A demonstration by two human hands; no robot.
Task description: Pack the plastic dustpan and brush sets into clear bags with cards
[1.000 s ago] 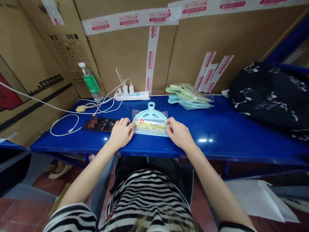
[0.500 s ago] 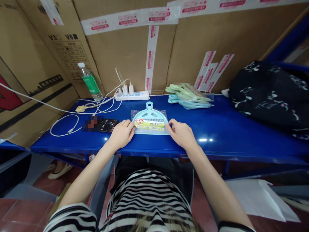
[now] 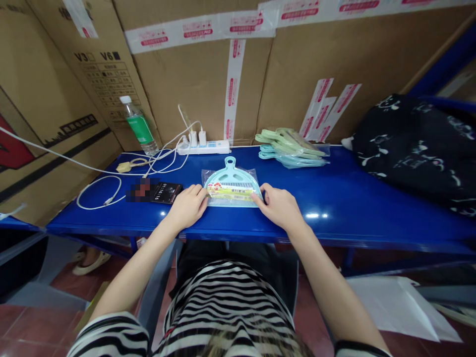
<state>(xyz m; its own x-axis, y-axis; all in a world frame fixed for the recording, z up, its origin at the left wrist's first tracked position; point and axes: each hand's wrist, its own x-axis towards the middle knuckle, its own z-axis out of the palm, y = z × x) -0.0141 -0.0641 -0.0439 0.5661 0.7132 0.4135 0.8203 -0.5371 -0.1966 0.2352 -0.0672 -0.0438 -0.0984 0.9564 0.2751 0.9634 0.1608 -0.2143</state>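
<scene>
Item under handling: a light-blue dustpan (image 3: pixel 230 173) in a clear bag, lying flat on the blue table (image 3: pixel 357 198) near its front edge. The handle, with its hanging hole, points away from the person; grey bristles show above a yellow-and-white label (image 3: pixel 226 192) across the pack.

Hands: 2, both at the pack, 1 per side. The left hand (image 3: pixel 189 206) has its fingers curled and its thumb at the left edge. The right hand (image 3: pixel 279 207) lays its thumb over the right end of the pack, the other fingers bent beside it. Whether either hand pinches the pack or merely rests against it cannot be told from this view.

Surroundings: a phone (image 3: pixel 166 193) reading 01:16:16 lies just beside the left hand. Behind are a green-labelled bottle (image 3: pixel 140 129), a white power strip (image 3: pixel 217 147) and a pile of green and blue bagged items (image 3: pixel 292 148). A black patterned bag (image 3: pixel 412 153) sits far right.
</scene>
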